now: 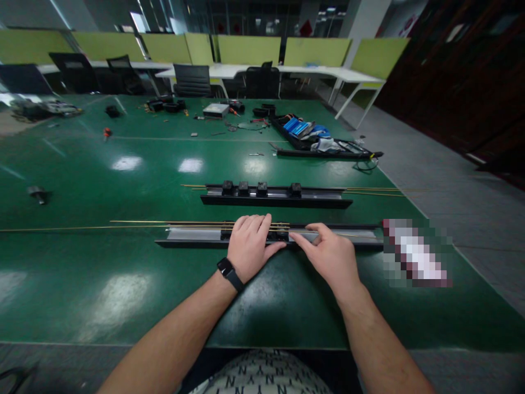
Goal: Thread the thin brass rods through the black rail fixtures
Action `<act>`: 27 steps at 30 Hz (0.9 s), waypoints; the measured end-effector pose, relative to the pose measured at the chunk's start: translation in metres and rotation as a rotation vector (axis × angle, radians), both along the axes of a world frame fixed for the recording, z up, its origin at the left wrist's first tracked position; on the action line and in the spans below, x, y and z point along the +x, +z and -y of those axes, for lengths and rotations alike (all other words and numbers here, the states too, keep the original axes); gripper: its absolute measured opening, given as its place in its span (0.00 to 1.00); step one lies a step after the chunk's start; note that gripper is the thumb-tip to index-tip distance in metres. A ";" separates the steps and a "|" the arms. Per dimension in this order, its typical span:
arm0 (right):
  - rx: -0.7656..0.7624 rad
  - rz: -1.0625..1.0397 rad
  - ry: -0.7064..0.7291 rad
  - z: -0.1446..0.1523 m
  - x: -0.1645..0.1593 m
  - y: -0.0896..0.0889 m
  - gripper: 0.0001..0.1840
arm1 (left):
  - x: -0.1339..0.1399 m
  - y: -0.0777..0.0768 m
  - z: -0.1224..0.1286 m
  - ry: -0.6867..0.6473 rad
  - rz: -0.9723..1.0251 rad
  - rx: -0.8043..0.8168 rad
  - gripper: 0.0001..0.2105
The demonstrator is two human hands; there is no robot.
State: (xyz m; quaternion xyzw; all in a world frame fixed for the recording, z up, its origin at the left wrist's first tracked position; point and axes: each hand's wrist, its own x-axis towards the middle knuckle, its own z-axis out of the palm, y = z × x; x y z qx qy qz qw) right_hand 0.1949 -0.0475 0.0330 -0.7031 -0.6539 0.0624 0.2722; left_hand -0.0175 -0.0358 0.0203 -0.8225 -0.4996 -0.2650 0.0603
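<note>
A long black channel [192, 243] with a silvery inside lies crosswise before me on the green table. Black blocks [283, 235] sit in it, and thin brass-coloured rods [139, 222] run along it, reaching out past its left end. My left hand [251, 241] lies across the channel, fingers over the far side and thumb at the near wall, closed about it and partly covering the blocks and rods. Just right of the blocks, my right hand [328, 249] pinches a thin brass rod [348, 235] between thumb and forefinger. Its other fingers are curled.
Beyond lies a second black channel [279, 202] with several black blocks and rods. A pixelated patch [416, 251] covers something at the right. Farther back are a black tray [287, 134] with blue items, a silver box [216, 110] and scattered tools. A dark metal part [38, 193] lies left.
</note>
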 end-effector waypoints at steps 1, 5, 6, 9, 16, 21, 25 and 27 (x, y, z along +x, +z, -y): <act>-0.002 -0.007 0.009 0.000 -0.002 0.000 0.31 | 0.000 0.000 0.000 0.000 0.001 0.002 0.32; -0.035 -0.067 0.036 -0.001 -0.007 0.000 0.31 | 0.000 -0.002 0.000 -0.002 0.014 0.005 0.32; -0.040 -0.082 0.036 -0.002 -0.007 0.000 0.31 | 0.000 -0.002 0.000 -0.002 0.015 0.006 0.32; -0.023 -0.084 0.027 -0.003 -0.006 0.000 0.31 | -0.001 -0.002 0.000 -0.006 0.010 0.007 0.32; -0.020 -0.040 0.009 -0.004 0.005 0.003 0.33 | -0.001 0.001 -0.001 -0.010 -0.008 0.007 0.32; -0.050 -0.067 -0.005 -0.002 0.010 0.004 0.31 | -0.001 0.002 0.000 -0.006 -0.011 0.000 0.32; -0.009 -0.070 -0.006 0.000 0.006 0.005 0.32 | -0.001 0.002 0.000 -0.004 -0.002 0.001 0.32; -0.013 -0.077 0.007 0.000 0.002 0.004 0.31 | 0.000 0.001 0.000 -0.006 0.003 0.002 0.32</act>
